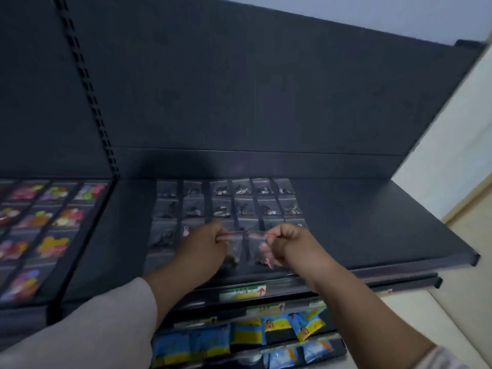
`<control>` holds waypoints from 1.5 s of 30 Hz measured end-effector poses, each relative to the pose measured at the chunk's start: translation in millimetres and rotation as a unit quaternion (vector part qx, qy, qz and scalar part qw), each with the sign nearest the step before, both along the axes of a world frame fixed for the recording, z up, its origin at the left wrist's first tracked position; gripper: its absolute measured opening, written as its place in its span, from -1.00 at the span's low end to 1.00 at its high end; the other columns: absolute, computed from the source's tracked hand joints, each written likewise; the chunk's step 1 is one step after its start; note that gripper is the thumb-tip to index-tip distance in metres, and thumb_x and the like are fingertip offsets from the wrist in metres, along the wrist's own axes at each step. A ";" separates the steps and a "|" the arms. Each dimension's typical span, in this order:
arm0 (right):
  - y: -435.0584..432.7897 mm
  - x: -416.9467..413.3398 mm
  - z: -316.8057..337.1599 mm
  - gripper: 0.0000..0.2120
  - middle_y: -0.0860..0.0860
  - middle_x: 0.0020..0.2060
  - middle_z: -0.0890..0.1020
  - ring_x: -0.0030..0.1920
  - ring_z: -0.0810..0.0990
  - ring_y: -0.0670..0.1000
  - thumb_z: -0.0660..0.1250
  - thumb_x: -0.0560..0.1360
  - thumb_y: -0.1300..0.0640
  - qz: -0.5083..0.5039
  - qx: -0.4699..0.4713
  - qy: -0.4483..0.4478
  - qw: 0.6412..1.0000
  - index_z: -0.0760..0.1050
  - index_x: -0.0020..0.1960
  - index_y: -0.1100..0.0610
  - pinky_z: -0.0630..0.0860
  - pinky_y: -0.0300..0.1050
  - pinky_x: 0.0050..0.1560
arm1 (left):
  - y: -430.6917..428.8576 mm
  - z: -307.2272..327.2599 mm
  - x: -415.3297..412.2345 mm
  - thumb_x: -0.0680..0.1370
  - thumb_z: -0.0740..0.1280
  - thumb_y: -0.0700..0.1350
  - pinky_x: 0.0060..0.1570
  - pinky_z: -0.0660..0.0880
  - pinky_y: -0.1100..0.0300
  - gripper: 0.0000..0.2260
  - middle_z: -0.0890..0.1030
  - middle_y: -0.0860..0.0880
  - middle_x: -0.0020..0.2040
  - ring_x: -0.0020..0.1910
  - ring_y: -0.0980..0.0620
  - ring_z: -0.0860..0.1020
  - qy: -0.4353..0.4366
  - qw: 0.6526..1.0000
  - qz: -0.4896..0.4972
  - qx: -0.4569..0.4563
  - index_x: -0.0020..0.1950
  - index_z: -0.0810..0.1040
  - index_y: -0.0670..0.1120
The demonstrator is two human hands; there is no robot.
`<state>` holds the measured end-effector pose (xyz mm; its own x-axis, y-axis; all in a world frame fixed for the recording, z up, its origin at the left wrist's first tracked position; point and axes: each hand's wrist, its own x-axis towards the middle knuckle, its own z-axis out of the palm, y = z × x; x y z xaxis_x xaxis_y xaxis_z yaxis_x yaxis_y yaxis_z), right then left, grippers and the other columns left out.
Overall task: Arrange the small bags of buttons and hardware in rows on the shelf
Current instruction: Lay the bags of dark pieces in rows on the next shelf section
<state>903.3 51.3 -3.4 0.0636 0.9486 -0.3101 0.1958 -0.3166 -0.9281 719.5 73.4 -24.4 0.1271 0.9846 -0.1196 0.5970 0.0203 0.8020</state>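
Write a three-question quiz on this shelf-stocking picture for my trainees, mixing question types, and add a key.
1. True or false: the left hand pinches the left bag and the right hand the right bag, both by their tops.
2. Where are the blue-and-yellow packets? A) above the shelf B) below it C) on it
3. Fill in: the brightly coloured bags lie to the person's ____.
Key: 1 true; 2 B; 3 left.
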 end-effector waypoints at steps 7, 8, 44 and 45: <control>19.1 17.7 -21.6 -0.84 -0.01 -0.36 0.57 -0.37 0.50 -0.05 0.23 0.55 0.27 0.071 0.003 -0.103 0.992 0.54 -0.13 0.12 0.53 -0.11 -0.24 | -9.6 -2.8 18.9 0.58 0.22 -0.16 -0.11 0.54 0.14 -0.91 0.56 -0.02 -0.21 -0.20 0.02 0.55 0.083 0.996 0.038 0.021 0.01 0.48 0.02; 21.3 18.7 -25.3 -0.84 0.02 -0.35 0.58 -0.35 0.50 -0.02 0.23 0.55 0.27 0.090 0.019 -0.133 0.987 0.54 -0.12 0.11 0.49 -0.10 -0.26 | -11.7 -2.8 19.2 0.57 0.22 -0.15 -0.10 0.55 0.11 -0.90 0.58 -0.04 -0.17 -0.18 0.01 0.55 0.112 0.993 0.037 0.030 0.05 0.47 0.00; 15.5 17.9 -39.6 -0.81 0.00 0.07 0.55 0.15 0.41 0.00 0.25 0.56 0.09 0.311 0.263 -0.391 0.825 0.56 0.11 0.09 0.29 -0.31 0.09 | -26.5 -18.1 13.2 0.56 0.19 -0.16 -0.01 0.43 0.14 -0.79 0.57 0.02 0.00 0.00 0.02 0.49 0.303 0.930 -0.100 0.183 0.05 0.60 -0.01; 15.7 17.7 -37.4 -0.80 0.00 0.08 0.54 0.15 0.41 -0.01 0.25 0.56 0.09 0.303 0.263 -0.385 0.831 0.56 0.12 0.09 0.28 -0.33 0.08 | -26.5 -18.3 12.9 0.55 0.20 -0.16 -0.01 0.44 0.13 -0.80 0.58 0.01 -0.02 0.00 0.01 0.49 0.297 0.932 -0.096 0.183 0.03 0.60 -0.02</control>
